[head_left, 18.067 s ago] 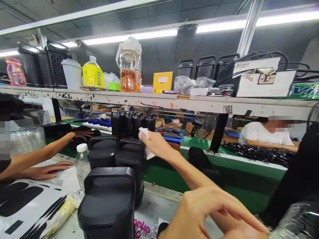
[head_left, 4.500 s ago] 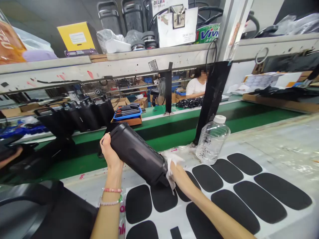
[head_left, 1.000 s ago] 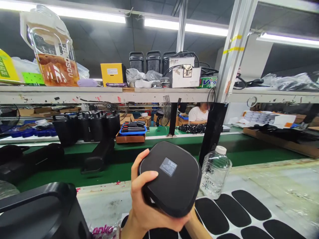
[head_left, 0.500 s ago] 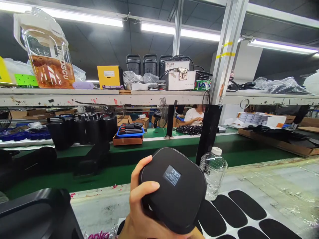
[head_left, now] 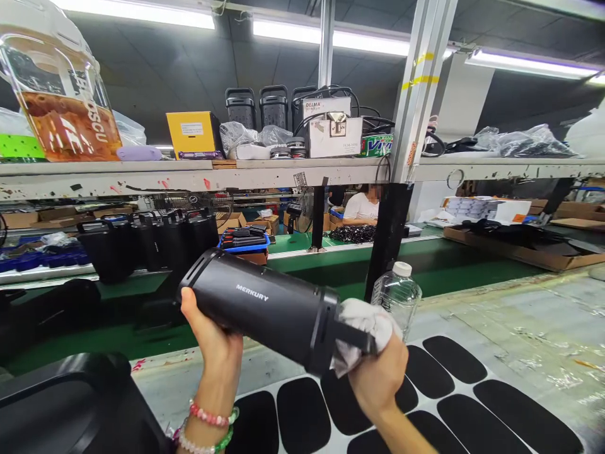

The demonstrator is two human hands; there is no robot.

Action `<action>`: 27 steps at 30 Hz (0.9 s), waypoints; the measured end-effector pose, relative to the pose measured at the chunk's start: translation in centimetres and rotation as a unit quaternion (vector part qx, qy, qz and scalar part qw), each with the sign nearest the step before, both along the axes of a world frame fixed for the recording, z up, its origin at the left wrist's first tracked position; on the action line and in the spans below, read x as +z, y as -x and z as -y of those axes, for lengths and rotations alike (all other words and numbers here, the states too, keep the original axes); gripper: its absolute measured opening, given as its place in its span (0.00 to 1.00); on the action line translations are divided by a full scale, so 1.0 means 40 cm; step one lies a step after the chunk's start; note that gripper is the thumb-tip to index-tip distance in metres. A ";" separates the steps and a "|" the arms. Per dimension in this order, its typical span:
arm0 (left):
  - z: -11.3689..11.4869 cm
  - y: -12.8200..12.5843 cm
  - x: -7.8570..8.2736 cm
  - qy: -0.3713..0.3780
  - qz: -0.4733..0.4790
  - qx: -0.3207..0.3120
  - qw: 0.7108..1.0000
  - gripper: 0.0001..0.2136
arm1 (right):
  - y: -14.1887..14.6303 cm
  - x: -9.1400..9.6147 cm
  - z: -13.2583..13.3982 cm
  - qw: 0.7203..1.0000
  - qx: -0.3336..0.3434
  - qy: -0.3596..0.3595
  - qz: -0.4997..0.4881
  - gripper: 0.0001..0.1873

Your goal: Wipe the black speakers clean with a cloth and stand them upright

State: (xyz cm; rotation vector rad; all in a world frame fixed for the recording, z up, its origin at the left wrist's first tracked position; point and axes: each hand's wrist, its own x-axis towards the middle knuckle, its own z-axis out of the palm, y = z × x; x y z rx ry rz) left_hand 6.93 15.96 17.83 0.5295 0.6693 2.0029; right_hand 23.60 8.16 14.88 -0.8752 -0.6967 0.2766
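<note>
A black device (head_left: 265, 315) with MERKURY lettering and a carry handle is held tilted above the bench, its base end to the left. My left hand (head_left: 215, 337) supports the base end from below, the thumb up along its edge and the other fingers hidden behind. My right hand (head_left: 380, 378) grips a crumpled white cloth (head_left: 363, 318) at the handle end, pressed against the handle; its fingertips are partly hidden. Beneath lies a white sheet with black rounded pads (head_left: 303, 413). Another large black item with a handle (head_left: 70, 403) stands at lower left.
A clear bottle with a white cap (head_left: 404, 293) stands behind my right hand. Beyond is a green conveyor belt (head_left: 435, 271) with several black units (head_left: 155, 246). A loaded shelf (head_left: 265, 173) crosses overhead, with a post at right. A person in white (head_left: 362, 207) sits across.
The device has turned from its labelled base facing me to lying sideways with its lettering showing. My right hand and the white cloth have come into view at the handle end.
</note>
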 end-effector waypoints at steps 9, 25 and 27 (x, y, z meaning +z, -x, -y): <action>-0.016 -0.006 -0.033 -0.078 -0.285 -0.060 0.953 0.47 | -0.020 0.289 -0.041 0.926 -0.167 -0.058 0.333 0.18; -0.021 -0.101 -0.130 -0.146 -0.502 -0.165 0.837 0.47 | -0.082 0.160 -0.085 0.874 -0.078 0.028 0.478 0.18; -0.017 -0.104 -0.133 -0.159 -0.520 -0.154 0.825 0.46 | -0.041 0.127 -0.069 0.806 -0.012 0.049 0.589 0.14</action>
